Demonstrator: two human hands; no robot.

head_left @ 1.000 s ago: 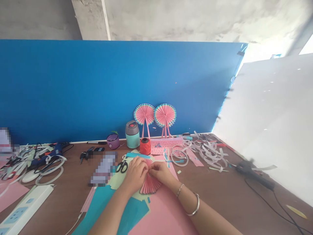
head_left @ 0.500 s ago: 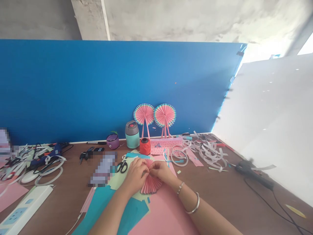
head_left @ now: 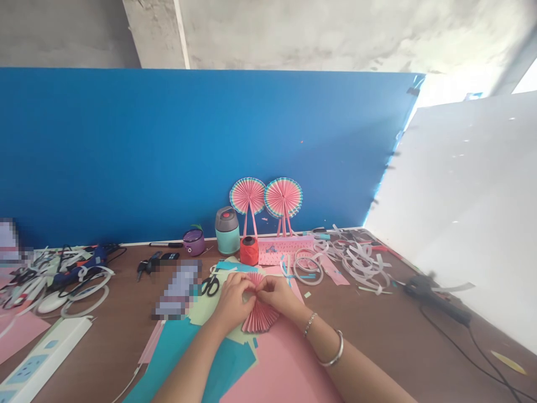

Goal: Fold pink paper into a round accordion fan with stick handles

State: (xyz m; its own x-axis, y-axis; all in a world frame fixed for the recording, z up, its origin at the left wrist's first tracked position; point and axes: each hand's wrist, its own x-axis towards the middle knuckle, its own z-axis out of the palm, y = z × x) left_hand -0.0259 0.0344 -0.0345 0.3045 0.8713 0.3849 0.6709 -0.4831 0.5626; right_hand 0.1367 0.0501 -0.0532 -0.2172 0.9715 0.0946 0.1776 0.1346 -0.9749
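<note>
- Centrally, two bare hands meet from either side, the left hand (head_left: 233, 302) and the right hand (head_left: 277, 295), fingers curled in and pinching the narrow middle of a pleated pink paper (head_left: 260, 320).
- Directly between the hands, the pleated paper has its long axis running away from the wearer; one fanned end spreads toward the wearer, the other shows beyond the fingertips. Both hands touch it, so neither is nearer.
- Under and around it lie a pink sheet (head_left: 279, 364) and teal paper (head_left: 224, 364) on the brown worktop (head_left: 369, 341).
- Just left of the left hand rest black-handled scissors (head_left: 210, 286).
- Farther out, past a red container (head_left: 249, 252), two round pleated fans (head_left: 247, 196) (head_left: 283, 197) stand upright near a blue panel (head_left: 168, 151).
</note>
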